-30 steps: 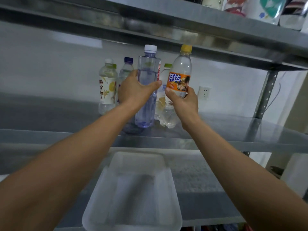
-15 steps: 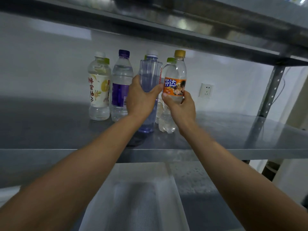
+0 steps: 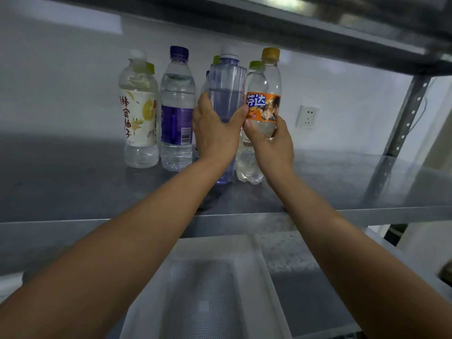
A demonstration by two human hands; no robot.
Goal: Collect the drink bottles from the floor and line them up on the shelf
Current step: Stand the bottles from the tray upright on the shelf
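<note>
You're in a storeroom or back-of-shop stock area, by the look of it: bare steel rack shelf (image 3: pixel 342 182), second steel tier (image 3: pixel 269 28) overhead, perforated bolt-together upright (image 3: pixel 408 113), plain white wall (image 3: pixel 61 69) with a single socket (image 3: pixel 307 116), white plastic tray (image 3: pixel 247 277) one level down, mixed drink bottles (image 3: pixel 176 108) stocked on the rack.

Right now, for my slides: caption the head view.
Left hand grips a blue-tinted bottle on the shelf; right hand holds an orange-labelled bottle beside it.
</note>
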